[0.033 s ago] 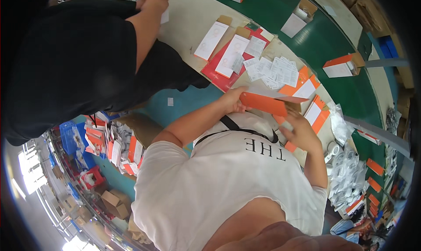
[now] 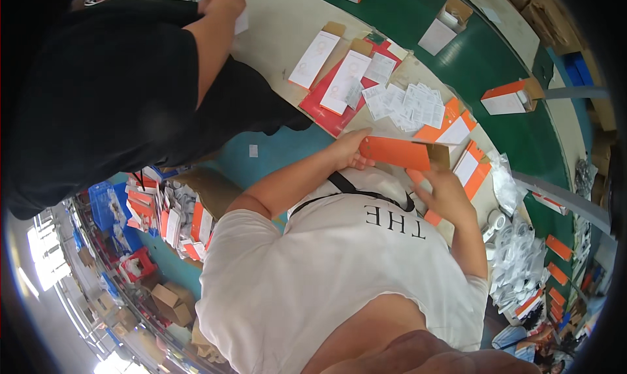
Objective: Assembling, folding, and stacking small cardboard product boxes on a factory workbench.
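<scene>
A slim orange carton [image 2: 395, 153] is held level in front of my body, with its brown inner flap [image 2: 439, 157] showing at the right end. My left hand [image 2: 351, 151] is closed around the carton's left end. At the flap end is my right hand [image 2: 450, 194], its fingers apart and partly stretched toward the carton's lower right corner. Some of its fingertips are hard to make out beside the flap. Just beyond the carton lies a spread of folded paper leaflets [image 2: 408, 105]. Flat orange-and-white cartons [image 2: 467, 168] lie right of it.
Two white cartons with raised brown flaps [image 2: 349, 77] lie near a red sheet [image 2: 313, 106]. A green conveyor belt [image 2: 496, 54] carries open cartons. Bagged white parts [image 2: 516, 256] are heaped at right. A co-worker in black [image 2: 111, 100] stands at left, near a pile of cartons [image 2: 173, 214].
The carton has turned slightly in my hands, so its orange face and the brown flap show more fully. The co-worker's hand has shifted a little left.
</scene>
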`<state>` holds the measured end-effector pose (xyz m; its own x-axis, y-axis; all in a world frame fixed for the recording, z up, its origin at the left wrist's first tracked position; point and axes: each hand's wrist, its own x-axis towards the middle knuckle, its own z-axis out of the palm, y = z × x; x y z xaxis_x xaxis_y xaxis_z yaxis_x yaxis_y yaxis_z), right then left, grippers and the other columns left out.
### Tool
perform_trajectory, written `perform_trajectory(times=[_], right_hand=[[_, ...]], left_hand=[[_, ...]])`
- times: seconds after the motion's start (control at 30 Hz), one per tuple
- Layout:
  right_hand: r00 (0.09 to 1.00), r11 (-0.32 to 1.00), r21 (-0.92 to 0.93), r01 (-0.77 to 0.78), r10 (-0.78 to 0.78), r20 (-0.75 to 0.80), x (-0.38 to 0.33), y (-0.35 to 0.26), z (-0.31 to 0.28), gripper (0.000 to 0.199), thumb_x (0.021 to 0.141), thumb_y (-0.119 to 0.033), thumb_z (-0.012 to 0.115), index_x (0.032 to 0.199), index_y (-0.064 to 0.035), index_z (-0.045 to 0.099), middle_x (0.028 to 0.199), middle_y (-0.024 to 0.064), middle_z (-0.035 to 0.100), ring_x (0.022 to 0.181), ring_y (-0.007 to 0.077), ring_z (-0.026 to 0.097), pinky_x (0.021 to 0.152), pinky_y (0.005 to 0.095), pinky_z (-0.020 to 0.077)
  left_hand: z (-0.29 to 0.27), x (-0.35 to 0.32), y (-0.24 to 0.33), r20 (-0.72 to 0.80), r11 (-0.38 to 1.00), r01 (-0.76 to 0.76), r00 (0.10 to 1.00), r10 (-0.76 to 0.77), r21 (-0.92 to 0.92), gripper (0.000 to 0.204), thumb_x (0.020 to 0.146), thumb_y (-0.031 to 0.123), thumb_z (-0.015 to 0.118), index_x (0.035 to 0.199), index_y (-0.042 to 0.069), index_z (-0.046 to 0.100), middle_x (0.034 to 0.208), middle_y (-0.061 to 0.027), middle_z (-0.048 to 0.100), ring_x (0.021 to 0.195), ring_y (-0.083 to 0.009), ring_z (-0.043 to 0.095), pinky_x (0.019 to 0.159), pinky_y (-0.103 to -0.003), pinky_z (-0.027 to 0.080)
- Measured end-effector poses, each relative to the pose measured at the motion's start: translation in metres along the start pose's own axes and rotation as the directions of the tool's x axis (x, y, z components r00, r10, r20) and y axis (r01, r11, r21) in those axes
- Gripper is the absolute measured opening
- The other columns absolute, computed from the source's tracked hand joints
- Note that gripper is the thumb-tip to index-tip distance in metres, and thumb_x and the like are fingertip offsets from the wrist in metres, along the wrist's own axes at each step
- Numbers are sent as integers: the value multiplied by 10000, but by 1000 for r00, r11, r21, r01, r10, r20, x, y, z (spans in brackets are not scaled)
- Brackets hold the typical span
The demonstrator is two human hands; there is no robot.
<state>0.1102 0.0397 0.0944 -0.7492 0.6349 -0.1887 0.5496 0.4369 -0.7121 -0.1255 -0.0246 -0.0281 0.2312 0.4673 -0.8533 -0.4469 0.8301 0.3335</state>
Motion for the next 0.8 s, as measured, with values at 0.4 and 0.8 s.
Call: perform_trajectory(times=[0.4,0.8], right_hand=[[920,835,548,53,172,-351,55,-6,38,302,804,-134,589,1092,-52,549,1131,109,524,1014,206,515,863,315,412],[155,453,738,-499,885,-439,-112,253,66,571,665,-335,732,1111,-35,538,1070,156,558,981,268,546,850,329,425]], left_hand=[[-5,-52,40,484,-482,-110,392,783,869,798,580,242,727,1250,-5,371,1208,-187,448,1100,-327,446,892,-445,361],[-109,9,164,275,-230,240,-172,946,943,623,726,374,666,1187,8,460,1180,-201,486,1084,-370,459,905,-470,364]])
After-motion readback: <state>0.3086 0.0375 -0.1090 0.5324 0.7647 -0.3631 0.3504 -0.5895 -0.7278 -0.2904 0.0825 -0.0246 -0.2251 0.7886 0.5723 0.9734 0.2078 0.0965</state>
